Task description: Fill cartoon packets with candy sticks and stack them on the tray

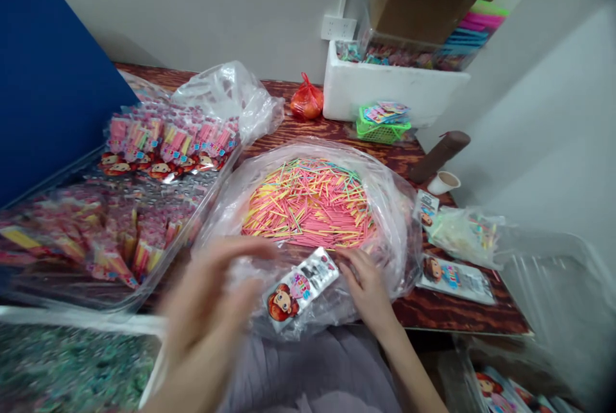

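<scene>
The left hand (205,310) is hovering open, blurred; the printed packet (303,288) is lying along the table's (457,313) near edge, the right hand (366,281) curling beside it, grip unclear.

The sticks (312,208) are pink, yellow and green — the pouch (305,286) silver — the table (457,315) streaked reddish-brown.
</scene>
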Action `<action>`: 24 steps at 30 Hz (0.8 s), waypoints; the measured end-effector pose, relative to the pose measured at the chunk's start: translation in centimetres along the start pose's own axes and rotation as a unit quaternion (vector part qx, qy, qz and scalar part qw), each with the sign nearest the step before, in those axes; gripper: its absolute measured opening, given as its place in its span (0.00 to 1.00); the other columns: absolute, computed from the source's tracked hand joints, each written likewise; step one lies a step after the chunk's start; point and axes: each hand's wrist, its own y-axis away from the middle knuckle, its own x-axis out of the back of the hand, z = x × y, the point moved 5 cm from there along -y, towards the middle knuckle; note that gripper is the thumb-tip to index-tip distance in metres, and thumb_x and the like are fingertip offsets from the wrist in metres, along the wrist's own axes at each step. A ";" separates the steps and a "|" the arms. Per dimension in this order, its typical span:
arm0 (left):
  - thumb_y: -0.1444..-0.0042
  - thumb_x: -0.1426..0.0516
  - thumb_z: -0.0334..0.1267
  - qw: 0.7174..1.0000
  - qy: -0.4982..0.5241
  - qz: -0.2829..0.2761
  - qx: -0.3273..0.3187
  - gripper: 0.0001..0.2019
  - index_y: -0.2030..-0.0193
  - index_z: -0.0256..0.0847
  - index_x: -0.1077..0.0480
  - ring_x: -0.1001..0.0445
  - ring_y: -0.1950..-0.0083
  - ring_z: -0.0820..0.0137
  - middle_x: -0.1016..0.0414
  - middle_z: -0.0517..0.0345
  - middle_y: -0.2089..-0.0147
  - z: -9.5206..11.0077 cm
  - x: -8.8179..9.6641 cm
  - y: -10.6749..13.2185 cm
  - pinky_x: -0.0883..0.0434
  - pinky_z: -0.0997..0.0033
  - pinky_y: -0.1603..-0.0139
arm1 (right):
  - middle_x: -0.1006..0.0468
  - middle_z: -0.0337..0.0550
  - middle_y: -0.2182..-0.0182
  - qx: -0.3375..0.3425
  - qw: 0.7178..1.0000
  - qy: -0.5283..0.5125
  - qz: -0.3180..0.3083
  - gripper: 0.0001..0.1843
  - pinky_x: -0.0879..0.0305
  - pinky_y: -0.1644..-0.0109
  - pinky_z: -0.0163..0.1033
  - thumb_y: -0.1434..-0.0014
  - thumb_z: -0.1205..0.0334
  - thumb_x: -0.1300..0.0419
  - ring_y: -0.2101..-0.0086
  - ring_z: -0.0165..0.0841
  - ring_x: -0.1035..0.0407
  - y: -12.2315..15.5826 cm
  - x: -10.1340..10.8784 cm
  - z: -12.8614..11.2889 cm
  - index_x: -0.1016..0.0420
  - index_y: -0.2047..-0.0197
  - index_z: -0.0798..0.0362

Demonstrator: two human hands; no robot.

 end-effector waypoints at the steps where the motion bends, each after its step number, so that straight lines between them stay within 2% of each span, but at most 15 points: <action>1: 0.42 0.47 0.57 0.999 -0.013 -0.015 -0.031 0.18 0.51 0.54 0.27 0.29 0.44 0.59 0.25 0.60 0.50 0.6 -1.1 0.6 0.32 0.58 0.45 | 0.25 0.47 0.54 0.000 1.000 0.000 0.002 0.15 0.36 0.45 0.49 0.36 0.68 0.49 0.51 0.40 0.32 0.1 -0.1 0.0 0.28 0.48 0.49; 2: 0.42 0.45 0.54 0.994 -0.068 -0.028 -0.083 0.18 0.49 0.50 0.28 0.31 0.43 0.57 0.26 0.56 0.47 1.2 -2.4 1.1 0.34 0.54 0.43 | 0.25 0.47 0.55 0.000 1.000 0.000 0.004 0.16 0.35 0.46 0.49 0.36 0.68 0.49 0.52 0.40 0.32 0.2 -0.1 -0.1 0.28 0.49 0.49; 3: 0.42 0.43 0.51 0.985 -0.123 -0.011 -0.118 0.19 0.48 0.46 0.29 0.32 0.45 0.56 0.27 0.51 0.48 1.3 -3.4 1.4 0.35 0.51 0.44 | 0.25 0.47 0.55 -0.002 1.000 0.001 0.005 0.15 0.35 0.46 0.49 0.36 0.68 0.49 0.52 0.40 0.32 0.2 -0.1 -0.1 0.28 0.49 0.49; 5: 0.44 0.40 0.47 0.969 -0.216 0.025 -0.116 0.18 0.50 0.41 0.30 0.32 0.49 0.54 0.27 0.48 0.52 0.4 -5.1 1.4 0.36 0.49 0.47 | 0.25 0.47 0.55 -0.004 1.000 0.008 0.006 0.15 0.35 0.47 0.49 0.37 0.68 0.49 0.52 0.40 0.32 0.3 -0.2 0.0 0.28 0.50 0.49; 7: 0.43 0.40 0.43 0.964 -0.241 0.031 -0.109 0.11 0.57 0.40 0.30 0.32 0.53 0.57 0.27 0.51 0.58 -1.0 -6.0 0.8 0.36 0.54 0.51 | 0.25 0.47 0.55 -0.005 1.000 0.015 0.006 0.14 0.35 0.47 0.49 0.37 0.67 0.48 0.53 0.40 0.32 0.4 -0.3 0.0 0.28 0.50 0.49; 9: 0.42 0.41 0.39 0.966 -0.228 0.024 -0.119 0.05 0.64 0.41 0.31 0.32 0.57 0.61 0.29 0.54 0.62 -1.8 -6.1 0.3 0.36 0.59 0.55 | 0.24 0.47 0.56 -0.004 1.000 0.019 0.010 0.14 0.34 0.48 0.49 0.37 0.67 0.48 0.53 0.40 0.31 0.4 -0.4 0.1 0.27 0.51 0.49; 13: 0.37 0.46 0.36 0.960 -0.205 -0.026 -0.190 0.10 0.70 0.40 0.32 0.33 0.60 0.64 0.30 0.55 0.66 -1.9 -5.7 0.0 0.35 0.65 0.60 | 0.24 0.47 0.57 -0.003 1.000 0.023 0.012 0.14 0.33 0.49 0.49 0.37 0.67 0.47 0.54 0.41 0.31 0.6 -0.6 0.3 0.27 0.51 0.49; 16: 0.35 0.49 0.34 0.948 -0.209 -0.053 -0.234 0.09 0.64 0.40 0.28 0.32 0.58 0.64 0.29 0.53 0.62 -1.6 -5.7 0.1 0.34 0.65 0.58 | 0.25 0.47 0.56 -0.011 0.999 0.029 0.011 0.14 0.34 0.48 0.49 0.37 0.65 0.47 0.53 0.41 0.31 0.6 -0.5 0.2 0.28 0.49 0.49; 19: 0.36 0.49 0.31 0.948 -0.186 -0.035 -0.256 0.10 0.53 0.40 0.29 0.31 0.55 0.64 0.28 0.52 0.57 -1.4 -5.5 0.3 0.32 0.65 0.54 | 0.26 0.48 0.52 -0.011 1.000 0.022 0.005 0.16 0.36 0.45 0.50 0.36 0.61 0.45 0.50 0.41 0.33 0.2 -0.4 -0.5 0.30 0.45 0.48; 22: 0.34 0.50 0.32 0.948 -0.167 -0.004 -0.269 0.09 0.57 0.39 0.29 0.30 0.58 0.65 0.28 0.53 0.62 -1.2 -5.0 0.5 0.32 0.66 0.57 | 0.28 0.48 0.50 0.014 1.000 0.003 -0.025 0.19 0.37 0.44 0.50 0.37 0.59 0.42 0.48 0.42 0.35 -0.5 -1.0 -1.8 0.32 0.43 0.46; 24: 0.33 0.52 0.34 0.946 -0.166 0.003 -0.278 0.11 0.62 0.39 0.28 0.30 0.62 0.66 0.29 0.54 0.66 -1.2 -4.7 0.6 0.32 0.67 0.60 | 0.28 0.47 0.51 0.032 0.999 -0.004 -0.038 0.17 0.37 0.44 0.50 0.38 0.60 0.41 0.48 0.42 0.35 -1.1 -1.7 -2.5 0.30 0.46 0.46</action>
